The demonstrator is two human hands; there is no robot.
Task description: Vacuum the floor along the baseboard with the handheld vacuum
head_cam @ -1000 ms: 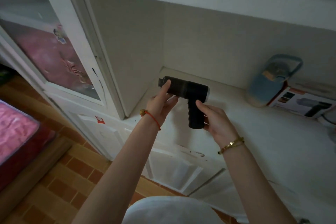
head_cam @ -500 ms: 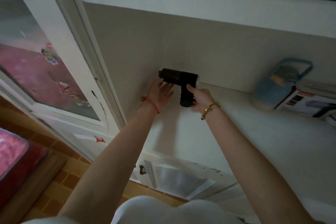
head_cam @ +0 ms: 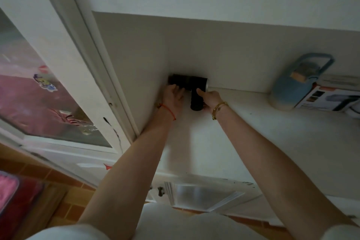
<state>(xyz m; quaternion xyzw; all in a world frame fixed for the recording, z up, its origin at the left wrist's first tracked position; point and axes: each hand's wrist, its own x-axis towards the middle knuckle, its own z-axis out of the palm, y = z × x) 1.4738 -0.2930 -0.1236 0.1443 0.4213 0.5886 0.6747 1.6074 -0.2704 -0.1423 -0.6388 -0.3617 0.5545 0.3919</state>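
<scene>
A black handheld vacuum [head_cam: 187, 82], T-shaped with a silver ring at its right end, lies in the back left corner of a white shelf [head_cam: 253, 132], its nozzle against the side wall. My right hand [head_cam: 209, 97] grips its black handle from the right. My left hand [head_cam: 173, 96] rests with straight fingers against the underside of the vacuum's barrel, next to the side wall. Both arms reach far in over the shelf.
A blue jug with a handle [head_cam: 296, 84] and the vacuum's printed box [head_cam: 329, 99] stand at the shelf's back right. A glass cabinet door [head_cam: 44, 87] is at the left. Below are white cupboard doors [head_cam: 196, 195] and an orange tiled floor [head_cam: 64, 208].
Both hands have carried the vacuum away from me, deeper into the shelf's back left corner, until its nozzle meets the side wall. The camera has leaned in closer.
</scene>
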